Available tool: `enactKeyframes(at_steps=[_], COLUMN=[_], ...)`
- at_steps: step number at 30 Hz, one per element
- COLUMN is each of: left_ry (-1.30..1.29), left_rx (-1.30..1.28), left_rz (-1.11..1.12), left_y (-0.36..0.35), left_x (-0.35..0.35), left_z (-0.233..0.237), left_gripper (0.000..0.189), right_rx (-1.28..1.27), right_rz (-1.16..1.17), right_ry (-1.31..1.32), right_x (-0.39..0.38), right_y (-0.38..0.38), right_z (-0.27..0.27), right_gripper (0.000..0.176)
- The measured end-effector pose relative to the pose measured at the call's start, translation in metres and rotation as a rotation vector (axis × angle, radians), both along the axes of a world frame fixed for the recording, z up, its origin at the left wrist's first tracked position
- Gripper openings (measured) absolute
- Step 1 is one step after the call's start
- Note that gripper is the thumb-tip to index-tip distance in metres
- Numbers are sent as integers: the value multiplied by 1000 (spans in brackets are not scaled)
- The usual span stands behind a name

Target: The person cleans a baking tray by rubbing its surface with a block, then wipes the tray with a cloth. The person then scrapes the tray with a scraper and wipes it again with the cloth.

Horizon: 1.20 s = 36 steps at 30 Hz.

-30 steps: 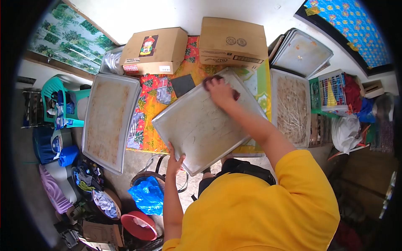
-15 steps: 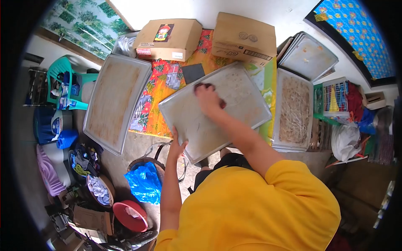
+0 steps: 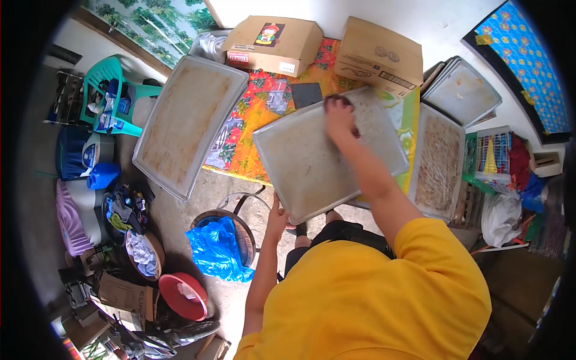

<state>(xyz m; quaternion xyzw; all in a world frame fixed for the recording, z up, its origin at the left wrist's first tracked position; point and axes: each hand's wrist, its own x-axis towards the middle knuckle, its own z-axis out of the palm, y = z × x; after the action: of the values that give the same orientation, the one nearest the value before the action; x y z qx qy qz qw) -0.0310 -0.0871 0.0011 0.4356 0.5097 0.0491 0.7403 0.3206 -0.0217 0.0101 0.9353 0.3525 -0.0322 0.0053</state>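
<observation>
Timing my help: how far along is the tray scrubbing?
Done, it seems: the stacked trays upper right look mostly clean. In hand: the left hand grips the tray by its near edge while the right hand rubs a dark pad over its far end. Left: the browned tray and the residue-covered tray.

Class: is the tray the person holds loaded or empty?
Empty: the tray shows bare metal; only the right hand rests on it, left hand gripping its edge.
</observation>
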Motion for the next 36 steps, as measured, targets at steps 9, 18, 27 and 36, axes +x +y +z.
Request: enactKeyframes(at_steps=[9, 18, 27, 36], left_ry=[68, 122, 139, 95], left_rx=[73, 273, 194, 193], left_rz=[-83, -198, -162, -178], left_y=[-1, 0, 1, 6], left_x=[-1, -2, -3, -8], left_z=[-14, -19, -12, -26], left_gripper=[87, 88, 88, 93], right_rx=[134, 221, 208, 180], right_rz=[391, 21, 39, 86], right_ry=[103, 132, 365, 398], right_x=[-75, -6, 22, 38], right_y=[14, 14, 40, 48], right_z=[-4, 6, 24, 11], right_gripper=[44, 48, 44, 54])
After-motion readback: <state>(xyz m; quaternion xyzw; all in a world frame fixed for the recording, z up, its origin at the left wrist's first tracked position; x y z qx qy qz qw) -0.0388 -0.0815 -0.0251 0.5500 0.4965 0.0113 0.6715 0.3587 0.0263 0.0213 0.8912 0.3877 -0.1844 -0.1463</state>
